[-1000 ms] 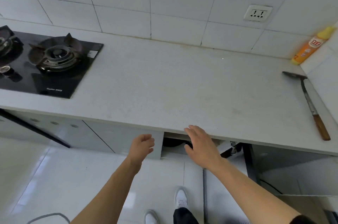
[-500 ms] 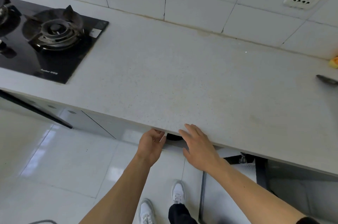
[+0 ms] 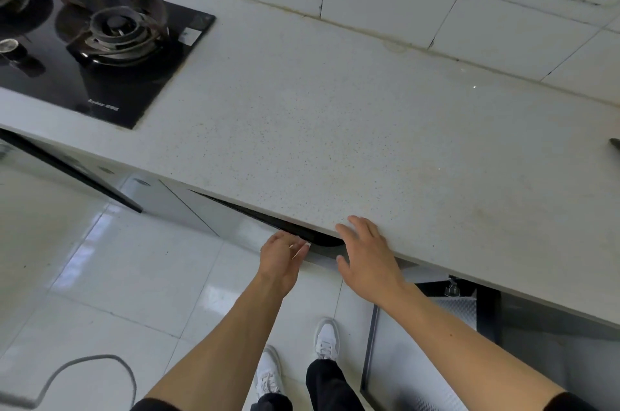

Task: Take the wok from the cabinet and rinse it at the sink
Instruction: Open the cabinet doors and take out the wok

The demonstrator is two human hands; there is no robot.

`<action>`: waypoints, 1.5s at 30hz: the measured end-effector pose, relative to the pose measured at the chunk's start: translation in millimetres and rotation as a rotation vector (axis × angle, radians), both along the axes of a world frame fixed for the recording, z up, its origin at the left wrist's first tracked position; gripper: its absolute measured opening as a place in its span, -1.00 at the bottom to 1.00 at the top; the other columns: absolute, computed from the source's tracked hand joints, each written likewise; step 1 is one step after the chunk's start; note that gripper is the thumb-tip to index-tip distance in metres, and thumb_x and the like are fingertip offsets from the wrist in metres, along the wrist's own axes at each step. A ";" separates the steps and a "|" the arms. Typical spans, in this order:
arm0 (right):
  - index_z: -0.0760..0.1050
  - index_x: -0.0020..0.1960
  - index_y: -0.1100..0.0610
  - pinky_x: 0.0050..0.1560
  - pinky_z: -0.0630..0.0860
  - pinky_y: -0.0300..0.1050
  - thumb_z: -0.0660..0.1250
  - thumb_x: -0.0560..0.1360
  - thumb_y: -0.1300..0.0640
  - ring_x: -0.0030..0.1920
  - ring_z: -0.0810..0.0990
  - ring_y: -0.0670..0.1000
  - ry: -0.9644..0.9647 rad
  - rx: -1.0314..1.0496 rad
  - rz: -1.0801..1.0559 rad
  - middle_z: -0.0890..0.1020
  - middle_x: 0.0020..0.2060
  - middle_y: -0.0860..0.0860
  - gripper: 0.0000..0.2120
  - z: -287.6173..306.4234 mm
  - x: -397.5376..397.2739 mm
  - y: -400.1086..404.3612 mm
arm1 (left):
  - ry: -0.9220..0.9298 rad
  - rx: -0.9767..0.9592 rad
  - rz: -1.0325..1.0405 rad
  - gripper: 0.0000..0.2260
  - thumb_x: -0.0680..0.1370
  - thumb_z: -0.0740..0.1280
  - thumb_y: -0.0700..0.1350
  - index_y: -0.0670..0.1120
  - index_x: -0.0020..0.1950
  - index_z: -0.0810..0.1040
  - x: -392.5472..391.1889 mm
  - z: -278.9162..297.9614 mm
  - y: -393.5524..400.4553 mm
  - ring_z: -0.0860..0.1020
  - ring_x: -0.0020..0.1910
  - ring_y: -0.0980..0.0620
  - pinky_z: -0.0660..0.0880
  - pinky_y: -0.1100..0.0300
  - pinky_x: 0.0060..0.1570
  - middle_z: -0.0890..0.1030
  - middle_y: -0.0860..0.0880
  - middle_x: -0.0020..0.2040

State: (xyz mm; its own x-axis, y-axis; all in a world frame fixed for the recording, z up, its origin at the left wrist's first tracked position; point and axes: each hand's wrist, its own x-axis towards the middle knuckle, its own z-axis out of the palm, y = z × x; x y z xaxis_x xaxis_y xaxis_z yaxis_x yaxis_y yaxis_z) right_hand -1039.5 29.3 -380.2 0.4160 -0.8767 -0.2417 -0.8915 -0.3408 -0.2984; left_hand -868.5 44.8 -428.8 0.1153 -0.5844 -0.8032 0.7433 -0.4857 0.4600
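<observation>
Speckled counter (image 3: 335,128), gas hob (image 3: 100,41) at ten o'clock, glossy floor tiles (image 3: 134,276); left hand (image 3: 281,256) pinching cabinet door (image 3: 241,226) top edge; right hand (image 3: 365,253) relaxed, fingers straight, grasping nothing.

dark wok (image 3: 315,236), only a curved sliver visible, mostly hidden under the counter edge inside the cabinet (image 3: 201,209)

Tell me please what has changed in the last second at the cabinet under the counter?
The left hand moved forward to the cabinet door and now grips its top edge; the door now shows a dark gap under the counter. The right hand stayed open at the counter's front edge. The stove has not moved. The wok is not clearly visible.
</observation>
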 end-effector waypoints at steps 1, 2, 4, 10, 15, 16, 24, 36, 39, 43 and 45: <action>0.20 0.47 0.09 0.45 0.13 -0.02 0.23 0.56 0.05 0.50 0.06 0.08 -0.007 -0.005 0.010 0.16 0.49 0.09 -0.49 -0.9 3.8 0.6 | -0.070 0.025 -0.030 -0.94 0.53 0.31 -0.35 -0.21 -0.08 0.49 0.7 -0.9 2.6 0.55 -0.11 -0.08 0.56 0.04 0.15 0.52 -0.16 -0.17; 0.19 0.48 0.09 0.46 0.11 -0.03 0.23 0.56 0.05 0.51 0.05 0.09 -0.012 -0.007 0.030 0.15 0.50 0.10 -0.48 -2.1 7.7 2.0 | -0.145 0.050 -0.058 -0.93 0.54 0.35 -0.29 -0.20 -0.11 0.47 1.0 -1.0 5.4 0.54 -0.16 -0.05 0.58 0.06 0.11 0.51 -0.14 -0.22; 0.14 0.50 0.09 0.48 0.06 -0.03 0.22 0.57 0.06 0.53 0.01 0.10 -0.013 -0.004 0.074 0.11 0.52 0.11 -0.46 -5.0 15.8 5.7 | -0.325 0.101 -0.111 -0.80 0.51 0.42 -0.18 -0.16 -0.22 0.42 0.6 -3.6 10.6 0.54 -0.28 -0.01 0.60 0.09 0.02 0.50 -0.10 -0.33; 0.06 0.53 0.07 0.52 0.09 0.03 0.23 0.57 0.06 0.54 -0.04 0.09 -0.003 0.005 0.135 0.05 0.54 0.10 -0.40 -8.8 33.1 12.6 | -0.748 0.263 -0.198 -0.75 0.44 0.46 -0.11 -0.14 -0.18 0.39 -2.8 -2.1 39.7 0.57 -0.27 -0.15 0.49 0.09 -0.35 0.54 -0.17 -0.24; 0.07 0.53 0.08 0.51 0.09 0.04 0.24 0.57 0.05 0.54 -0.03 0.12 0.017 -0.002 0.156 0.06 0.54 0.12 -0.40 -10.2 44.3 10.4 | -0.891 0.152 -0.220 -0.64 0.44 0.41 -0.17 -0.13 0.17 0.37 2.7 -5.9 63.3 0.57 -0.26 0.06 0.55 0.18 -0.29 0.54 0.02 -0.13; 0.08 0.52 0.08 0.51 0.10 0.05 0.24 0.56 0.05 0.54 -0.02 0.12 0.018 -0.009 0.161 0.07 0.53 0.13 -0.40 -10.2 47.1 9.8 | -0.940 0.116 -0.224 -0.51 0.42 0.42 -0.16 -0.09 0.28 0.30 3.9 -8.9 67.5 0.56 -0.12 0.05 0.58 0.14 -0.13 0.50 0.05 0.02; 0.07 0.52 0.14 0.50 0.14 0.04 0.25 0.55 0.06 0.53 0.01 0.13 0.045 -0.017 0.208 0.08 0.53 0.15 -0.38 -12.1 65.8 8.0 | -1.530 0.101 -0.700 -0.18 0.45 0.33 0.00 -0.18 0.57 -0.04 20.7 -16.2 82.5 0.01 0.57 -0.13 0.11 -0.03 0.50 -0.02 -0.13 0.60; 0.00 0.55 0.16 0.52 0.08 0.05 0.21 0.57 -0.01 0.54 -0.05 0.12 0.106 -0.028 0.278 0.03 0.54 0.13 -0.34 -15.3 90.8 11.3 | -1.614 0.101 -0.942 -0.27 0.55 0.07 0.12 -0.10 0.57 -0.24 53.3 -21.2 118.0 -0.24 0.56 -0.11 -0.11 -0.09 0.53 -0.22 -0.07 0.59; -0.01 0.55 0.15 0.50 0.12 0.07 0.23 0.56 0.00 0.54 -0.03 0.12 0.110 -0.049 0.276 0.00 0.55 0.14 -0.32 -15.9 99.4 12.7 | -1.662 0.081 -0.983 -0.28 0.54 0.06 0.13 -0.10 0.58 -0.18 69.1 -20.9 132.3 -0.18 0.57 -0.12 -0.04 -0.11 0.52 -0.18 -0.07 0.60; -0.01 0.55 0.16 0.51 0.04 0.17 0.21 0.55 -0.03 0.53 -0.02 0.20 0.225 -0.101 0.305 0.02 0.54 0.21 -0.31 -14.9 110.4 16.2 | -1.667 0.073 -1.086 -0.25 0.54 0.09 0.15 -0.11 0.58 -0.19 90.1 -17.9 149.9 -0.14 0.57 -0.14 0.01 -0.12 0.51 -0.19 -0.08 0.60; -0.05 0.55 0.13 0.51 -0.02 0.19 0.20 0.55 -0.05 0.53 -0.07 0.25 0.289 -0.097 0.304 -0.03 0.53 0.25 -0.30 -15.0 115.8 19.7 | -1.680 0.072 -1.097 -0.22 0.51 0.17 0.16 -0.12 0.58 -0.12 99.8 -14.9 156.0 -0.03 0.57 -0.17 0.10 -0.12 0.49 -0.12 -0.10 0.60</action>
State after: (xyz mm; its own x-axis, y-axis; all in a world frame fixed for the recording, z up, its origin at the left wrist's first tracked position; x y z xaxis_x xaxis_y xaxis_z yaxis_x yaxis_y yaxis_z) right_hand -923.7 49.0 -395.2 0.5861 -0.7491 -0.3088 -0.7884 -0.6151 -0.0044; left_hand -768.7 200.8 -443.7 0.3185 -0.8935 -0.3166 -0.8943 -0.3940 0.2121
